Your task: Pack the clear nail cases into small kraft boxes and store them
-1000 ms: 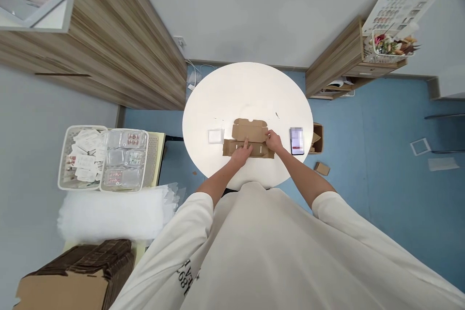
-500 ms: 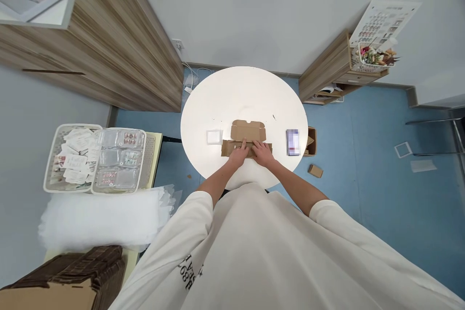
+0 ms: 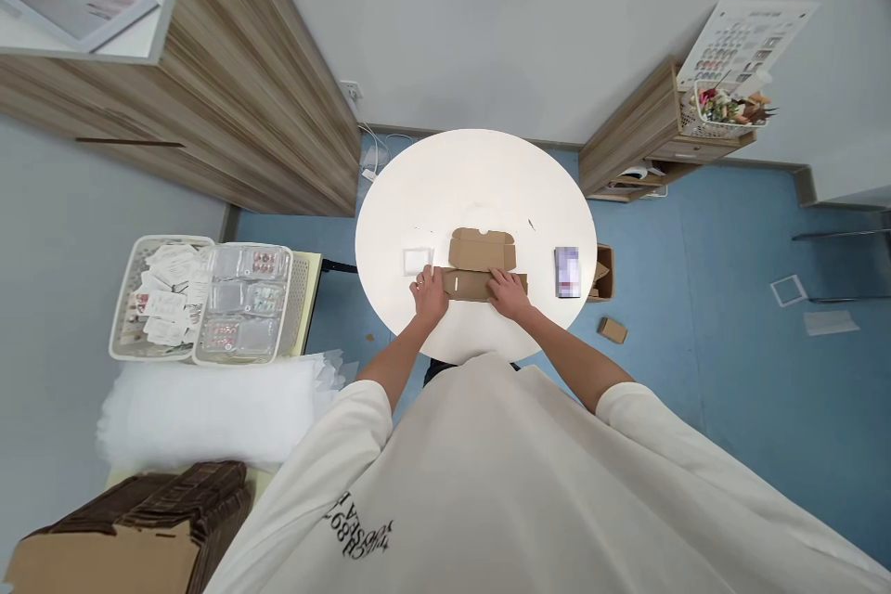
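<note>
A partly folded brown cardboard box (image 3: 482, 252) lies on the round white table, its lid panel and flaps spread away from me. My left hand (image 3: 430, 295) is closed on the left end of the near panel, close to a small clear-and-white packet (image 3: 417, 262). At the right part of the same panel, my right hand (image 3: 509, 293) grips the cardboard with its fingers over the top. A purple and white pack (image 3: 567, 272) rests farther right on the table. The undersides of both hands are hidden.
The round white table (image 3: 480, 176) stands before me. On a side table at left are white baskets (image 3: 243, 304) of clear cases and papers, a stack of white sheets (image 3: 215, 413) and flattened cardboard (image 3: 104, 557). An open carton (image 3: 604, 273) and small box (image 3: 613, 329) sit on the floor.
My left hand has moved left from the middle of the box to its left end. My right hand stays at the right part. The camera view has shifted slightly.
</note>
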`<action>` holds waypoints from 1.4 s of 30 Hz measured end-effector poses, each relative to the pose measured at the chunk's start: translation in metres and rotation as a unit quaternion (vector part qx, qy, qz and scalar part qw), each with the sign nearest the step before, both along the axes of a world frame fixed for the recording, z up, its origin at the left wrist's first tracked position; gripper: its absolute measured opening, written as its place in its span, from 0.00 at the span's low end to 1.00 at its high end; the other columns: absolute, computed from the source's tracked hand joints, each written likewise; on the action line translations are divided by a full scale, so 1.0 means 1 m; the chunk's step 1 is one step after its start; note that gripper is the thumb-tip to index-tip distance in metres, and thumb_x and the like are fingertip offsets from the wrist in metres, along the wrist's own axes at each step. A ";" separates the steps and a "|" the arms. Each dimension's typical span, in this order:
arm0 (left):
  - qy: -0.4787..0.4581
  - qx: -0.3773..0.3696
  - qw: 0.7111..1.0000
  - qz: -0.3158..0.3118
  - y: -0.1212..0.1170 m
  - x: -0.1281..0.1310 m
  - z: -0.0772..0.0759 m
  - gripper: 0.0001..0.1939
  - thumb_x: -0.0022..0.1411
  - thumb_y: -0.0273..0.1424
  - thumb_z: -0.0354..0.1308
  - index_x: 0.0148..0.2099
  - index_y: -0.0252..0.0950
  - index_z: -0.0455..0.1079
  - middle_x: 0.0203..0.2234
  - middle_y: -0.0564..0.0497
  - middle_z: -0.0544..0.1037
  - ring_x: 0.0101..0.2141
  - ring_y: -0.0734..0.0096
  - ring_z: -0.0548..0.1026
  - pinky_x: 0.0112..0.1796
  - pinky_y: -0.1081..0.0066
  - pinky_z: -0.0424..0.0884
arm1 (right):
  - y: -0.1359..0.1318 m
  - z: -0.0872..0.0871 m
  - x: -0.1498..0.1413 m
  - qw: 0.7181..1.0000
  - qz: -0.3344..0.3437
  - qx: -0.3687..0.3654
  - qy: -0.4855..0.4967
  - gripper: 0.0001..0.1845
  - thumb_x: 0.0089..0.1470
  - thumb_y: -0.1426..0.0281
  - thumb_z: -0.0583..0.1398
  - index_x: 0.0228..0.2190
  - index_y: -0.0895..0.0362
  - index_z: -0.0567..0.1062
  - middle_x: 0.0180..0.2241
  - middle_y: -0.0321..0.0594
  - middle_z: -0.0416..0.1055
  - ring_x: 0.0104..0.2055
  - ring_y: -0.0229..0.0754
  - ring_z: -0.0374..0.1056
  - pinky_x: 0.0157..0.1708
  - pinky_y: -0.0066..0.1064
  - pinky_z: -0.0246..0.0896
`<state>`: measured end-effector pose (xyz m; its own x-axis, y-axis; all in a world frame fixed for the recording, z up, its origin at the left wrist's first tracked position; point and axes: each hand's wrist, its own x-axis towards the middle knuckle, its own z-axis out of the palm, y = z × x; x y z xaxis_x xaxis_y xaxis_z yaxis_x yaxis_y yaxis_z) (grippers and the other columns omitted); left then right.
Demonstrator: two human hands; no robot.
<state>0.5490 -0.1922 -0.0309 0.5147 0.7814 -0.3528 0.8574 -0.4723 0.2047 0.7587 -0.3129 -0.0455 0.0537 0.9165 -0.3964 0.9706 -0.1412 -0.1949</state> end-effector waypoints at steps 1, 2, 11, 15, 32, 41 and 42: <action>0.003 -0.004 1.000 0.011 0.000 0.001 0.000 0.31 0.63 0.27 0.54 0.68 0.39 0.53 0.66 0.35 0.55 0.61 0.46 0.60 0.55 0.52 0.60 | 0.000 0.000 0.000 1.000 0.000 0.002 -0.001 0.15 0.60 0.66 0.59 0.48 0.56 0.72 0.70 0.49 0.49 0.70 0.54 0.46 0.64 0.50 0.45; 0.006 -0.009 1.000 0.017 0.000 0.003 0.000 0.30 0.64 0.29 0.54 0.67 0.39 0.53 0.66 0.35 0.56 0.60 0.46 0.60 0.54 0.52 0.60 | -0.001 0.000 0.000 1.000 0.000 0.003 -0.001 0.15 0.60 0.66 0.59 0.48 0.55 0.72 0.70 0.49 0.49 0.70 0.54 0.46 0.64 0.50 0.45; 0.015 -0.031 0.999 0.019 -0.002 0.015 -0.006 0.17 0.67 0.34 0.55 0.57 0.43 0.68 0.63 0.40 0.56 0.59 0.46 0.59 0.52 0.52 0.60 | -0.002 0.000 -0.001 1.000 -0.004 -0.001 0.000 0.15 0.60 0.66 0.59 0.48 0.55 0.73 0.70 0.48 0.49 0.70 0.55 0.46 0.64 0.50 0.45; 0.005 -0.034 0.999 0.037 -0.008 0.015 -0.012 0.12 0.68 0.33 0.53 0.51 0.43 0.73 0.64 0.42 0.56 0.58 0.46 0.59 0.51 0.51 0.60 | -0.003 -0.004 -0.001 1.000 -0.005 0.007 0.005 0.15 0.60 0.67 0.59 0.48 0.55 0.73 0.70 0.48 0.49 0.70 0.55 0.46 0.64 0.51 0.46; -0.107 -0.130 0.983 0.072 -0.004 0.018 -0.032 0.17 0.64 0.22 0.52 0.52 0.39 0.72 0.62 0.42 0.60 0.52 0.57 0.72 0.50 0.62 0.67 | -0.004 -0.006 0.001 1.000 -0.009 0.016 0.020 0.16 0.59 0.68 0.60 0.49 0.55 0.73 0.70 0.48 0.49 0.70 0.55 0.47 0.64 0.52 0.47; -0.206 -0.177 0.955 0.119 -0.005 0.007 -0.024 0.22 0.62 0.20 0.52 0.56 0.42 0.58 0.53 0.43 0.69 0.46 0.61 0.74 0.42 0.64 0.70 | -0.004 -0.007 0.001 1.000 -0.011 0.014 0.021 0.16 0.59 0.67 0.60 0.49 0.56 0.73 0.71 0.48 0.48 0.70 0.56 0.46 0.64 0.51 0.47; -0.217 -0.184 0.949 0.136 -0.005 0.007 -0.023 0.23 0.62 0.21 0.53 0.57 0.42 0.56 0.53 0.43 0.69 0.46 0.62 0.74 0.41 0.65 0.70 | -0.004 -0.006 0.002 1.000 -0.011 0.015 0.021 0.16 0.59 0.67 0.60 0.49 0.56 0.73 0.71 0.48 0.48 0.70 0.56 0.46 0.63 0.51 0.47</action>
